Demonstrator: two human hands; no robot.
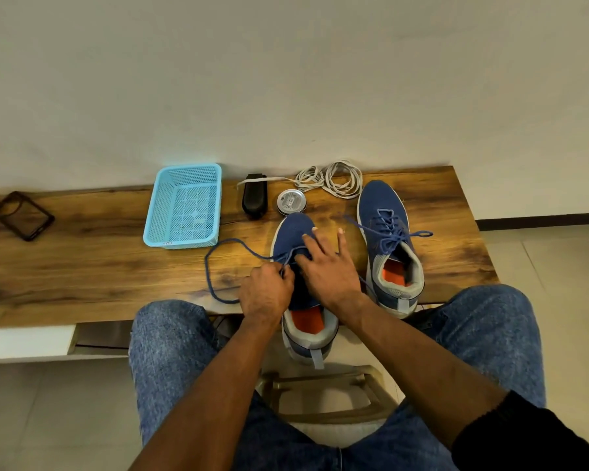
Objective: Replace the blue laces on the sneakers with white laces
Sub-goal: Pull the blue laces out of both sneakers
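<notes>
Two blue sneakers with orange insoles stand on the wooden table. The left sneaker (291, 236) hangs its heel over the near edge, and its blue lace (215, 263) loops out loose to the left. My left hand (267, 292) pinches that lace at the eyelets. My right hand (327, 263) rests flat on the shoe's top with fingers spread. The right sneaker (385, 226) is laced and tied with its own blue lace (393, 232). White laces (330, 180) lie coiled at the table's back edge.
A light blue plastic basket (184, 205) sits left of the shoes. A black shoe brush (254, 195) and a round polish tin (291, 202) lie behind the left sneaker. A phone case (21, 215) lies far left. My knees flank a chair below.
</notes>
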